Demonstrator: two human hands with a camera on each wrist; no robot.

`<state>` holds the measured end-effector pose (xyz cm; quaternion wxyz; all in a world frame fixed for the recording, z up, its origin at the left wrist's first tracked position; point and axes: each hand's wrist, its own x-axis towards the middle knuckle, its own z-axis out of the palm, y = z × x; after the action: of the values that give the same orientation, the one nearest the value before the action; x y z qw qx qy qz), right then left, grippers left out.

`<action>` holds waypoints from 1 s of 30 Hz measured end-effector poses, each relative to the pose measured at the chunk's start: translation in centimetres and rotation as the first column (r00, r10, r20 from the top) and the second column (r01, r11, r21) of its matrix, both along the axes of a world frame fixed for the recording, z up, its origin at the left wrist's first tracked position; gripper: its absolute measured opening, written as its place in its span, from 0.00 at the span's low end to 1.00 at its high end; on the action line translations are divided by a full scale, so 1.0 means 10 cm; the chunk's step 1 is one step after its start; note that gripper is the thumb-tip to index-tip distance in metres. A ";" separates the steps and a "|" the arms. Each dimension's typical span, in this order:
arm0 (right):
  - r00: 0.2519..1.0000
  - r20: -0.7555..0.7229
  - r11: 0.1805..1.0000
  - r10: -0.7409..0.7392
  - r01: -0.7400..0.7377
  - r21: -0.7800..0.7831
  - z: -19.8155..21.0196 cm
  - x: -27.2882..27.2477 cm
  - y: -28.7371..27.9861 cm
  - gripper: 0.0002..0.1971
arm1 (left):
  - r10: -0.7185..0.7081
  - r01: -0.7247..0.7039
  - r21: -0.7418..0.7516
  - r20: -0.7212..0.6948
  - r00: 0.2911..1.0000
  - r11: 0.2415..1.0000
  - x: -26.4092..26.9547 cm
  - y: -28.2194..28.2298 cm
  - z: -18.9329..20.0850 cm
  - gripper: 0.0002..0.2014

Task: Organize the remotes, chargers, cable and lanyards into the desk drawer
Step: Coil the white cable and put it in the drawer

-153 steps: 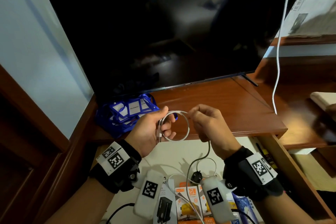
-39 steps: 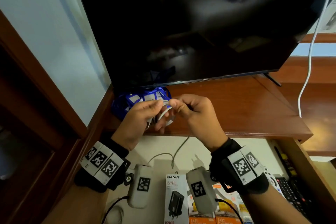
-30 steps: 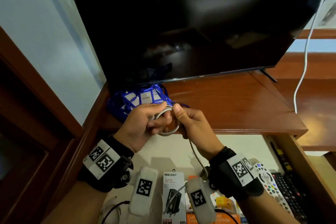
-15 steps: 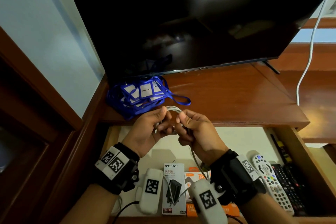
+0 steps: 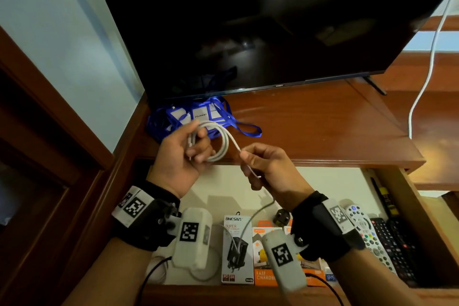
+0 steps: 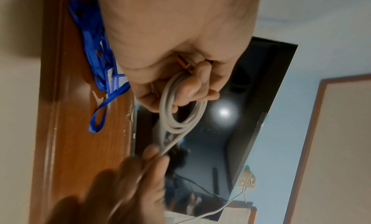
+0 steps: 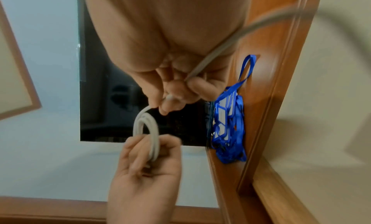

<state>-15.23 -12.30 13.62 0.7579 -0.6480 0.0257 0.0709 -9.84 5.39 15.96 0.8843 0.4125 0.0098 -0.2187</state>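
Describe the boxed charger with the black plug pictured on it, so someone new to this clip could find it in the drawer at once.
Below the television, the desk drawer stands open. Along its near edge, between the two wrists, the white charger box lies flat, left of the orange charger boxes. It alone is white, printed ONESAM SUPER, with a black plug pictured on it.

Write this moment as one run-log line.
left hand: holds coiled cable | right hand: pinches free strand | lanyards: on desk
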 end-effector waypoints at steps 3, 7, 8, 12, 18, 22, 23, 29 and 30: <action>1.000 -0.009 0.998 0.019 -0.019 -0.057 -0.04 -0.11 -0.07 0.08 | 0.136 -0.131 -0.129 0.034 0.990 0.983 0.04 0.12 0.12 0.15; 0.997 0.040 0.997 -0.073 0.071 0.031 -0.11 -0.17 -0.02 0.06 | 0.291 -0.273 -0.178 0.085 0.953 0.945 0.07 0.21 0.19 0.15; 0.992 0.062 0.993 -0.112 0.110 0.037 -0.11 -0.16 0.01 0.05 | 0.324 -0.307 -0.164 0.086 0.942 0.937 0.07 0.21 0.19 0.15; 0.963 0.137 0.964 -0.230 0.245 -0.106 -0.03 -0.11 0.14 0.06 | 0.455 -0.456 -0.030 0.167 0.875 0.889 0.04 0.09 0.25 0.13; 0.973 0.228 0.892 0.046 0.063 -0.448 0.20 -0.17 0.29 0.06 | 0.275 -0.557 0.392 0.578 0.768 0.733 -0.03 -0.09 0.26 0.15; 0.942 0.311 0.908 0.126 0.017 -0.419 0.35 -0.18 0.26 0.04 | 0.037 -0.453 0.552 0.606 0.795 0.700 -0.10 -0.12 0.12 0.15; 0.936 0.332 0.919 0.120 0.021 -0.393 0.38 -0.17 0.23 0.04 | -0.008 -0.401 0.577 0.577 0.817 0.712 -0.12 -0.13 0.09 0.15; 0.903 0.426 0.979 -0.058 0.134 -0.151 0.52 -0.16 0.09 0.07 | -0.174 -0.104 0.551 0.429 0.886 0.828 -0.30 -0.23 0.12 0.18; 0.894 0.438 0.980 -0.092 0.159 -0.120 0.53 -0.17 0.07 0.06 | -0.207 -0.060 0.542 0.419 0.884 0.838 -0.32 -0.24 0.14 0.19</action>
<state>-16.92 -11.61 18.93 0.6961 -0.7006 -0.0948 -0.1251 -13.01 2.97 17.33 0.6989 0.6844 -0.1555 -0.1376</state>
